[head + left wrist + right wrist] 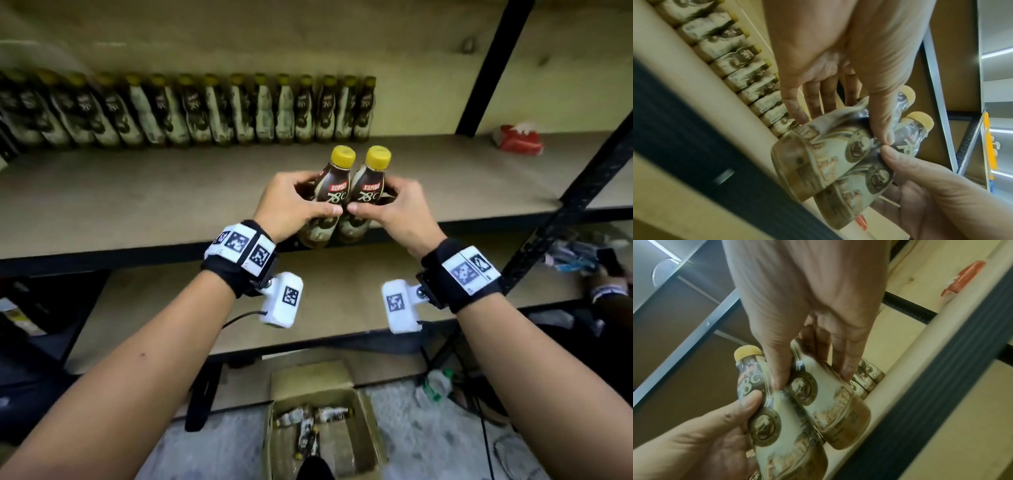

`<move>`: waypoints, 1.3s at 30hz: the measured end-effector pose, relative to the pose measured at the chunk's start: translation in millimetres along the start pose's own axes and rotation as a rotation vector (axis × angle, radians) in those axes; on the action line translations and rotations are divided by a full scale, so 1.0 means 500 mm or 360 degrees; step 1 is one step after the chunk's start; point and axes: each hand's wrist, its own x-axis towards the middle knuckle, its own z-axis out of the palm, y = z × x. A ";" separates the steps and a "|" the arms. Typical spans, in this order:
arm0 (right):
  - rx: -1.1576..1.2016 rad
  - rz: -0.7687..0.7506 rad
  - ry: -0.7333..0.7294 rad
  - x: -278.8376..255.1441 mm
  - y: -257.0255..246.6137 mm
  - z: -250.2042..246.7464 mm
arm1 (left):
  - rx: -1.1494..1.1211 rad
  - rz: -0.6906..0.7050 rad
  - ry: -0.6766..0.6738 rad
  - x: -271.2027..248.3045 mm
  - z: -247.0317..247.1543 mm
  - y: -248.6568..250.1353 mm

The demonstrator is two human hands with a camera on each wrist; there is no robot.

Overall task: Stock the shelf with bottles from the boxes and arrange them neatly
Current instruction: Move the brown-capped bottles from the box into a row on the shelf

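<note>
Two brown coffee bottles with yellow caps are held side by side at the front edge of the middle shelf [137, 198]. My left hand [301, 202] grips the left bottle [334, 192], thumb in front and fingers behind. My right hand [394, 205] grips the right bottle [368, 193] the same way, and the thumb tips nearly meet. In the left wrist view my left hand [838, 123] wraps the left bottle [818, 154]. In the right wrist view my right hand [812, 374] wraps the right bottle [830, 395]. Whether the bases touch the shelf board I cannot tell.
A long row of the same bottles [191, 113] lines the back of the shelf, ending about mid-width. A red packet [519, 138] lies at the back right beside a black upright [486, 68]. An open cardboard box [322, 421] holding bottles sits on the floor below.
</note>
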 end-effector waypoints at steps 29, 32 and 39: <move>-0.0760 0.0249 0.0110 0.110 -0.076 0.058 | 0.0662 0.0087 -0.0146 0.165 -0.079 0.008; -0.0807 0.0306 0.0147 0.119 -0.069 0.042 | 0.0562 0.0071 -0.0183 0.193 -0.058 0.007; -0.0743 0.0435 0.0057 0.211 -0.012 -0.076 | 0.0459 0.0041 -0.0220 0.296 0.047 0.001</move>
